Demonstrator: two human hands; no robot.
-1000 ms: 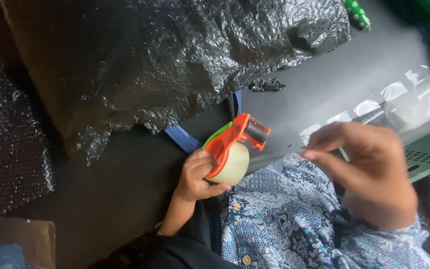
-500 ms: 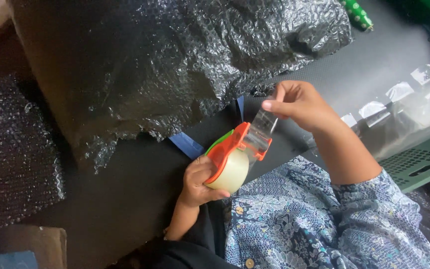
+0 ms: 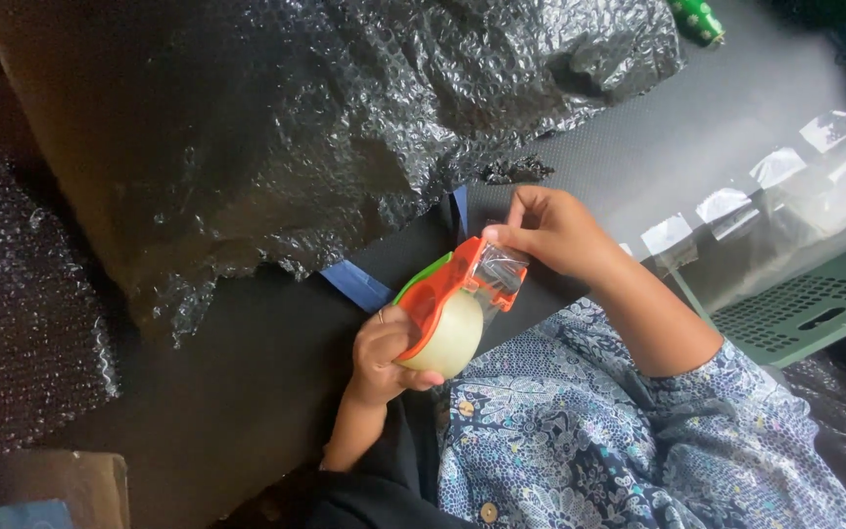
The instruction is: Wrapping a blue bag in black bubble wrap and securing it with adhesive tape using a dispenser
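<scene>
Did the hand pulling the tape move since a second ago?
Yes. The right hand came back left toward the orange tape dispenser, away from the green basket. Its fingers now pinch the tape end at the dispenser's top.

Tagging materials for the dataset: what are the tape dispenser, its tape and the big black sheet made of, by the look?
Tape dispenser: looks like moulded plastic, orange with a green strip, smooth and slightly glossy. Tape: clear film, probably plastic; it glints and the dark table shows through. Black sheet: bubble wrap, likely plastic film, shiny with rows of small bubbles.
</scene>
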